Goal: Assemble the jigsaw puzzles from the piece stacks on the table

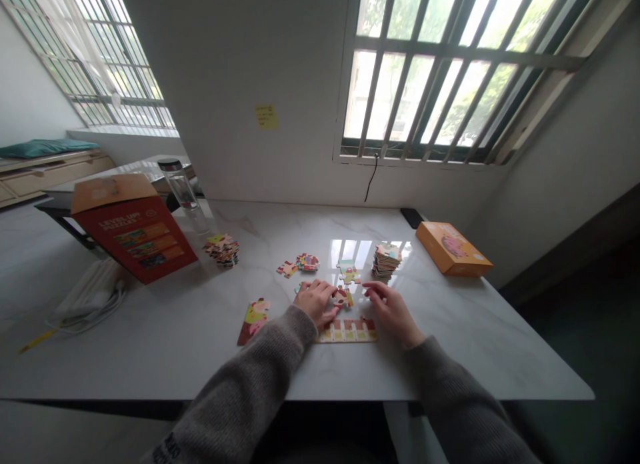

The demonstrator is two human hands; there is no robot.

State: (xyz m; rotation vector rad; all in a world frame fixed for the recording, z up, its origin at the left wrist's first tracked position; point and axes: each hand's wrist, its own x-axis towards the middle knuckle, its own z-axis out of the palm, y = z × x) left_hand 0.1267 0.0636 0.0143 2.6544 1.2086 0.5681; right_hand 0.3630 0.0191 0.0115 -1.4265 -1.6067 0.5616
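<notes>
My left hand (316,302) rests on the white marble table (165,344), its fingers over colourful jigsaw pieces (342,297). Whether it grips one, I cannot tell. My right hand (393,311) lies a little to the right, fingers apart, holding nothing. Below both hands is a joined strip of puzzle pieces (347,331) showing a fence. Farther up stands a stack of pieces (387,261). Loose pieces (307,262) lie beyond my left hand, and a joined group (254,321) lies to its left.
A red puzzle box (134,227) leans at the left, near a second stack of pieces (222,249) and a glass bottle (181,194). An orange box (454,249) and a black phone (412,217) lie at the right. A white cable (87,304) sits at the left edge.
</notes>
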